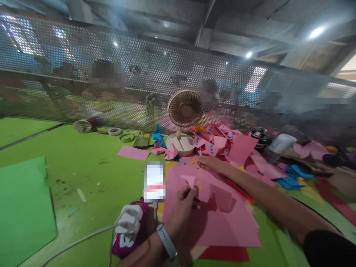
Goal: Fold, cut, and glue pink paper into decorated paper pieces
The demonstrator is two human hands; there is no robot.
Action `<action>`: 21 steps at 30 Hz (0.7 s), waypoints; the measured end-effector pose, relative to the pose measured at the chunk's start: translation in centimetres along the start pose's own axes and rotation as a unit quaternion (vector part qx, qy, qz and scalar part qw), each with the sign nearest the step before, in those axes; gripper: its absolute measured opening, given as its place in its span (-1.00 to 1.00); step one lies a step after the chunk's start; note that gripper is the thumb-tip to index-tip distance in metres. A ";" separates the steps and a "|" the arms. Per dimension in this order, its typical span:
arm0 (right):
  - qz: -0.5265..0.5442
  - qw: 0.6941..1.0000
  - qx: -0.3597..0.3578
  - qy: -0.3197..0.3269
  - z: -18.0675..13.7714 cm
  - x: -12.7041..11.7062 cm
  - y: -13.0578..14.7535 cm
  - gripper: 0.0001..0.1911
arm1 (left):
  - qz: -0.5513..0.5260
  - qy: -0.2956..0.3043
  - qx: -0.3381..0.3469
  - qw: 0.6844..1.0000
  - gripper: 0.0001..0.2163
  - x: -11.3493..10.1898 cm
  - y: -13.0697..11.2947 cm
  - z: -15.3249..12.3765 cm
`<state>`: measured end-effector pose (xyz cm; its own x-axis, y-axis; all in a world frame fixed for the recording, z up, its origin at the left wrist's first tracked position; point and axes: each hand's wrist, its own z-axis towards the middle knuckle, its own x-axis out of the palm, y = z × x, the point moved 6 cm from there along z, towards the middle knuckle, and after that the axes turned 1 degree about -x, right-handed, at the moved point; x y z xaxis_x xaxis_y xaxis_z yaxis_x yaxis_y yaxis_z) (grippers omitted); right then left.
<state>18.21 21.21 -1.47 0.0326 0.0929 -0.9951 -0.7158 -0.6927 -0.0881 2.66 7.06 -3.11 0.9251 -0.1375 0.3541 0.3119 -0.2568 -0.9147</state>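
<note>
1. Fingers (191, 193) of the left hand (180, 203), head view: thumb and index together, pinched on a folded pink piece (189, 180).
2. Folded pink piece: just past the left fingertips, toward the table's (91, 178) far edge, above the large pink sheet (222, 231). Long axis looks roughly crosswise; small, not certain.
3. Key relation: small orange strip (194, 160) lies just left of the right hand (208, 163), slanted, one end toward the far edge. Right hand nearer; left hand sits closer to the table's near side.
4. Right fingers: curled, low by the sheet's far edge, short of the fan (185, 111). Cannot tell if they hold anything.
5. Right arm pose: stretched in from the near right, forearm slanting across, palm seemingly down.
6. Left arm pose: from the near edge, wrist with pale band (167, 241), hand angled away and slightly right.
7. Around: folded pink card (222, 200) right of left hand; pink heap (215, 141) near far edge.
</note>
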 end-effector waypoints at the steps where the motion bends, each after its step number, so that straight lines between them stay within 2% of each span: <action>1: 0.000 1.000 -0.002 0.002 0.0 0.2 0.1 -0.87 | 0.000 0.001 0.000 1.000 -0.67 0.0 0.0 0.0; 12: 0.000 1.000 0.002 -0.005 0.3 1.6 0.6 -0.81 | 0.006 0.000 0.004 1.000 -0.66 -0.1 0.0 0.2; 17: 0.083 0.996 0.034 -0.027 0.3 1.2 0.3 -0.83 | -0.007 0.007 -0.004 1.000 -0.67 0.1 -0.2 -0.1; 21: 0.206 0.972 0.087 -0.070 -0.1 0.1 -0.5 -0.90 | -0.001 0.003 -0.003 1.000 -0.67 0.1 -0.4 -0.1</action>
<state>18.66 21.48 -1.52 -0.3679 -0.0622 -0.9278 -0.7560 -0.5608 0.3374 2.60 7.02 -2.71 0.9235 -0.1420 0.3564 0.3118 -0.2632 -0.9130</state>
